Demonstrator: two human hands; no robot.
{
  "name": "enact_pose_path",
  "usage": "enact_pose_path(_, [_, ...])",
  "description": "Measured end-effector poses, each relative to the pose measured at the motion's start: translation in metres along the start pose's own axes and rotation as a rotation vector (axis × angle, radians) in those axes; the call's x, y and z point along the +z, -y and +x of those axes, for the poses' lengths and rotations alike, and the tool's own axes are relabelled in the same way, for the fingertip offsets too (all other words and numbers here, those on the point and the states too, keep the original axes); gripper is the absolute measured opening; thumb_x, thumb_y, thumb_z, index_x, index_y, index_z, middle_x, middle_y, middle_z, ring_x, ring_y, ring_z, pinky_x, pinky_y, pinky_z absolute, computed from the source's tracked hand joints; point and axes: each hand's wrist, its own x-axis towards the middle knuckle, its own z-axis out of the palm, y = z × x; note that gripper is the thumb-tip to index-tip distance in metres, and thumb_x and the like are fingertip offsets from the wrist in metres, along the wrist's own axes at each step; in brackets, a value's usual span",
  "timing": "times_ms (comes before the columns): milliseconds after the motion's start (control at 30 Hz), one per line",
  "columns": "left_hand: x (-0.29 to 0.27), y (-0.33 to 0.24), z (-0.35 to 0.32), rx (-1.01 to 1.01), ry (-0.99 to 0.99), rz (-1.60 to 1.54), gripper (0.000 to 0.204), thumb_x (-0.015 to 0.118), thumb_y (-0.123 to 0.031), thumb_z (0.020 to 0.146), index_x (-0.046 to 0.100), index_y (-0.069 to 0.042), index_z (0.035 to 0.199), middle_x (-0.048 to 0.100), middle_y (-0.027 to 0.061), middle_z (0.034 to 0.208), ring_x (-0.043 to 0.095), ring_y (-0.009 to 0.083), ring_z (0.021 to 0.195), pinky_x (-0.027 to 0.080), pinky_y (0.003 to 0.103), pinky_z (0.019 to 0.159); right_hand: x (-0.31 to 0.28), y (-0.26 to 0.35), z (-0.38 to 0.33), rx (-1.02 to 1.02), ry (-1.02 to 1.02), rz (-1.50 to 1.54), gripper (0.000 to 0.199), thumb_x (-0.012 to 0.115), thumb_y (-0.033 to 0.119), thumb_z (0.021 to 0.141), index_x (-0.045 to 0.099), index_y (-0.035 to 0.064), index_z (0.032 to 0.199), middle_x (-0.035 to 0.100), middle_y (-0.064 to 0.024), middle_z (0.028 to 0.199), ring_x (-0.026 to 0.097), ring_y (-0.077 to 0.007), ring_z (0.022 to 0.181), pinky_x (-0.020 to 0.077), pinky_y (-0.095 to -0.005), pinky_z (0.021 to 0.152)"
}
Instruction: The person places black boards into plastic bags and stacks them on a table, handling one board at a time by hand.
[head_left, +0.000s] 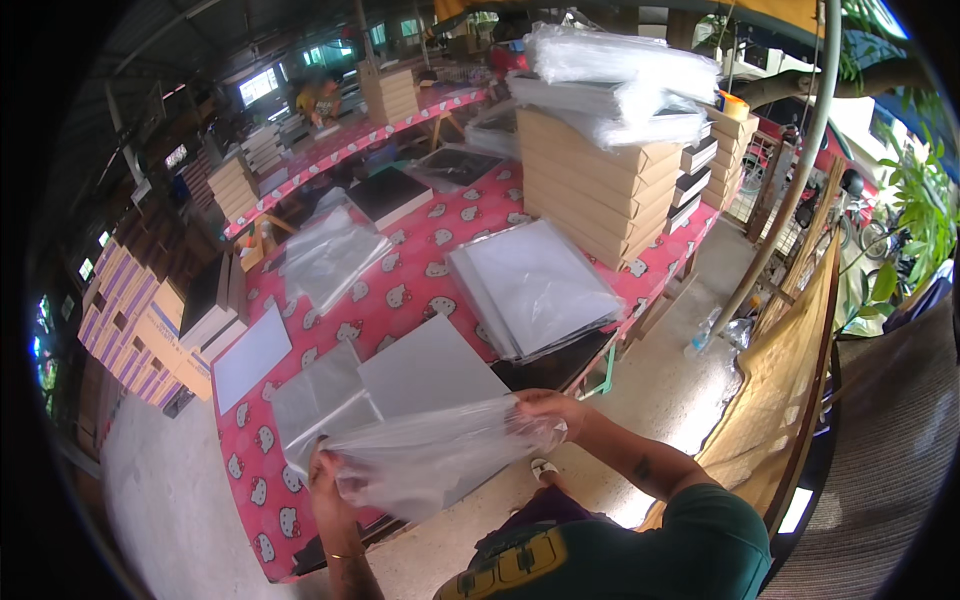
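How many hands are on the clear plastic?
2 on the clear plastic: left hand at its left end, right hand at its right end. Fingers are partly hidden; no third hand shows.

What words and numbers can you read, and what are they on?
I can't copy words out, but print shows here:
Cartons: dark lettering on a brown side; smaller print too blurred to read.
Green shirt: yellow print, too unclear to read.
Pink tablecloth: cat faces, no words I see.
Clear bag: none I see.
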Motion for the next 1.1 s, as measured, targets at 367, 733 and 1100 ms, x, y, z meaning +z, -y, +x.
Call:
enact_pose_path(367, [-0.053, 0.014, -0.014, -0.093, 0.01, 0.265, 0.021, 0.06, -0.009, 0.071, 0.054, -0.003, 0.09, 0.062, 0.01, 0.075, 0.062, 0.0232, 0.067, 0.053, 0.035, 0.066, 0.006, -0.015, -0.016, 0.257, -0.129, -1.049, 0.017, 0.058, 0.011, 0.082, 0.05, 0.0021, 0.095, 0.057, -0.0094, 0.085, 0.062, -0.0185, 0.078, 0.0523, -0.0374, 0.072])
enact_pose_path(733, [-0.086, 0.184, -0.083, -0.159, -0.494, 0.775, 0.034, 0.045, 0.002, 0.086, 0.049, 0.003, 0.12, 0.061, 0.0133, 0.083, 0.059, 0.0175, 0.063, 0.05, 0.027, 0.046, -0.03, -0.088, -0.059, 0.039, -1.042, -1.138, 0.042, 0.044, -0.002, 0.083, 0.055, 0.0025, 0.123, 0.065, -0.0146, 0.081, 0.065, -0.0209, 0.065, 0.0526, -0.0337, 0.061])
enact_pose_path(1100, [-0.084, 0.158, -0.084, 0.152, -0.439, 1.054, 0.03, 0.044, 0.0, 0.084, 0.055, 0.004, 0.112, 0.061, 0.0146, 0.098, 0.062, 0.0197, 0.072, 0.054, 0.031, 0.06, -0.025, -0.066, -0.067, -0.227, -0.847, -1.194, 0.037, 0.049, -0.006, 0.08, 0.057, 0.0039, 0.115, 0.064, -0.0095, 0.08, 0.063, -0.0157, 0.066, 0.0516, -0.0294, 0.059])
